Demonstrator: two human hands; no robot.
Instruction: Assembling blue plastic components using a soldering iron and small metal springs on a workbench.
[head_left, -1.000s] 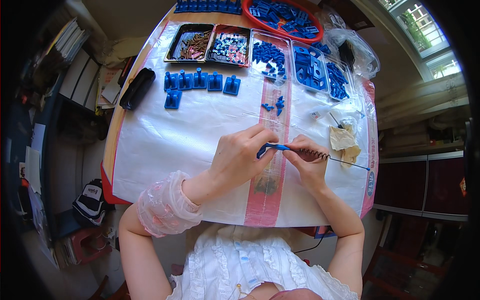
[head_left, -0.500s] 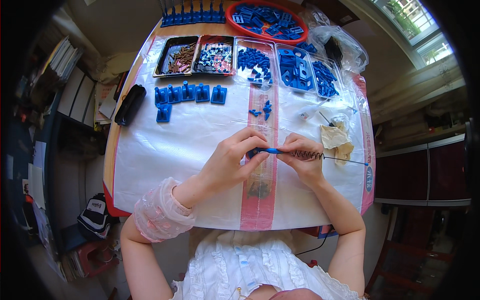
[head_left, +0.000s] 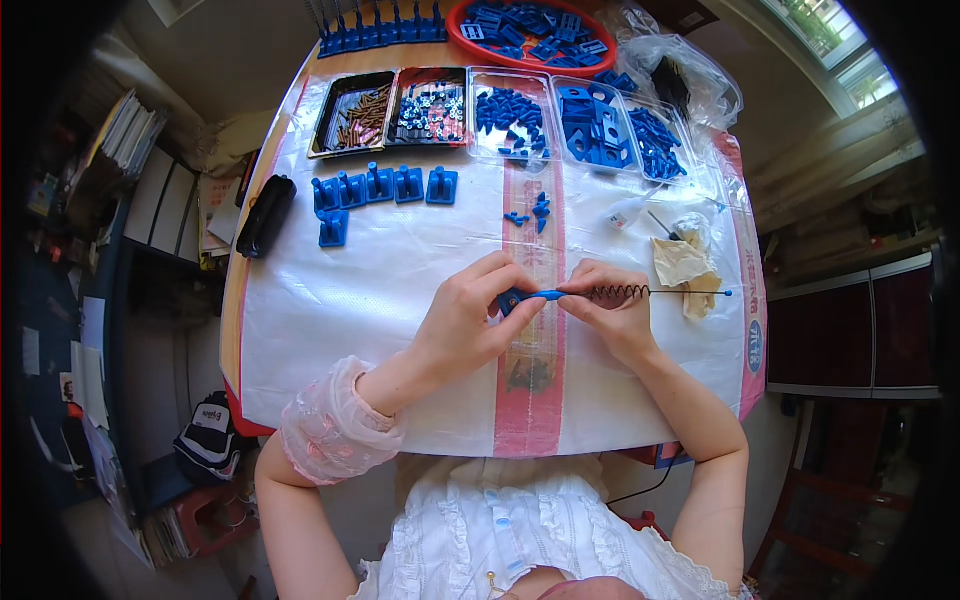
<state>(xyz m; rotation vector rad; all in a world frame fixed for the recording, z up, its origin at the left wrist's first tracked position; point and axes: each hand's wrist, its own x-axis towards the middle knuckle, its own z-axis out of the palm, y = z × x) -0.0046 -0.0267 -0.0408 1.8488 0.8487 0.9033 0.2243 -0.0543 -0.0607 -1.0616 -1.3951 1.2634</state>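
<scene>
Over the middle of the table, my left hand (head_left: 468, 310) is closed on a blue plastic piece (head_left: 511, 300), pinched between thumb and fingers. My right hand (head_left: 618, 318) grips the black coil spring (head_left: 622, 292) close to where it meets the piece's narrow blue end. From the spring a thin dark rod (head_left: 685, 292) sticks out to the right, tipped with a small blue end. Fingers hide the exact joint between spring and blue piece. Beyond my hands lie a few small blue parts (head_left: 541, 212). Several blue bases with upright posts (head_left: 378, 184) stand at the far left.
Along the back are trays of brown screws (head_left: 366, 115), metal nuts (head_left: 432, 115) and blue parts (head_left: 512, 112). Behind them sit a red basin (head_left: 462, 48) of blue pieces and a blue rack (head_left: 385, 35). A screwdriver (head_left: 662, 224) and crumpled cloth (head_left: 684, 270) lie right; a black case (head_left: 266, 216) lies left.
The rod's free end has swung away from me, so the rod now lies nearly level across the view. Both hands keep their grip, and the whole view has shifted slightly.
</scene>
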